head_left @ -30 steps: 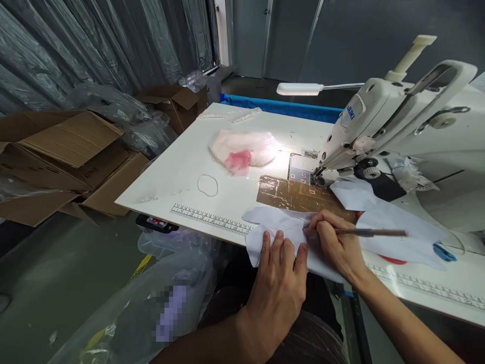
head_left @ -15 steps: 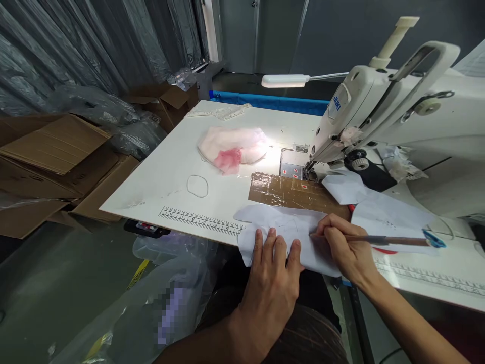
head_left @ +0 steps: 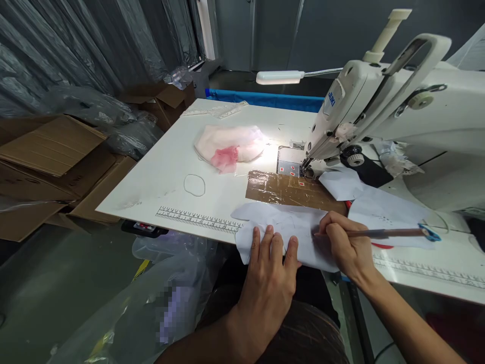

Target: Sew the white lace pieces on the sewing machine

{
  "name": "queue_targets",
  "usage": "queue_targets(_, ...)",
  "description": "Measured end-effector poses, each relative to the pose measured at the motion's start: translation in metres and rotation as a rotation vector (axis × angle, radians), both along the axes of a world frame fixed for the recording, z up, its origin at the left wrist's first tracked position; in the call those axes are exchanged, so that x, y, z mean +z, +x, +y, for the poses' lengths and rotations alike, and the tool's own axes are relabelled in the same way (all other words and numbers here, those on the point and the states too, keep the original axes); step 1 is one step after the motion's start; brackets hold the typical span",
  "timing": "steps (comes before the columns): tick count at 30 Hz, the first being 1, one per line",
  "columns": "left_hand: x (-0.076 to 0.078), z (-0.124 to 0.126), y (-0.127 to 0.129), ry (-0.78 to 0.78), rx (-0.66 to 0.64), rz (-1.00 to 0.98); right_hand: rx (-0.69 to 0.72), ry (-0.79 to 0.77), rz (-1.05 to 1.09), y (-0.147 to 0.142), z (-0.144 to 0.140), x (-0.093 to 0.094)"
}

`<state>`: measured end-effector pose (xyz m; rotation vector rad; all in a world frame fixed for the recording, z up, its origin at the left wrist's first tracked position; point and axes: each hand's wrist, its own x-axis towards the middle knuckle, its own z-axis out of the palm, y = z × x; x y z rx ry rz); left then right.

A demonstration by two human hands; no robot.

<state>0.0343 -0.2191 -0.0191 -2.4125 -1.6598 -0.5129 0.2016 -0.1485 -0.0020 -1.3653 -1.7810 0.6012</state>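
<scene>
A white sewing table (head_left: 178,167) stands in a dim workroom hung with grey plastic sheeting, cardboard boxes (head_left: 56,156) piled on the floor beside it. At the table's near edge lies a white paper pattern piece (head_left: 288,227), partly overhanging the edge. The left hand (head_left: 271,273) rests flat on its near part, fingers spread, pinning it down and gripping nothing. The right hand (head_left: 346,242) is closed around a pencil (head_left: 382,233), pinched near its tip, with the tip touching the paper and the shaft pointing away to the right.

Just beyond the paper a strip of brown cardboard covered in tape (head_left: 288,189) lies on the table, running up to the needle plate of a white Juki sewing machine (head_left: 379,101). More white paper pieces (head_left: 375,202) lie to the right, under the pencil's far end. A printed ruler scale (head_left: 197,220) runs along the table edge left of the paper. Farther back sit a loop of thread or elastic (head_left: 194,185) and a bundle of pink-and-white fabric (head_left: 229,144), lit by the machine's lamp (head_left: 279,77). Crumpled clear plastic bags (head_left: 166,283) lie below the table.
</scene>
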Motion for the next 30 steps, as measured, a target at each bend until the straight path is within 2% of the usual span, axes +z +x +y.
queue_targets(7, -0.002, 0.000, 0.000, 0.020, -0.003, -0.001, -0.055, -0.014, 0.008, -0.002, 0.002, 0.000)
queue_targets(11, -0.003, -0.001, 0.000, 0.027, 0.000, -0.004, -0.131, 0.014, -0.030, -0.001, 0.000, -0.001)
queue_targets(21, -0.003, 0.000, 0.000, 0.029, 0.004, 0.001, -0.183, 0.008, -0.038, -0.001, 0.001, -0.001)
queue_targets(27, -0.003, 0.002, -0.001, 0.034, -0.003, -0.019, -0.186, -0.007, -0.038, 0.004, -0.002, -0.004)
queue_targets(30, -0.003, 0.001, -0.001, 0.030, -0.008, -0.049, -0.137, 0.018, 0.015, 0.011, -0.008, -0.005)
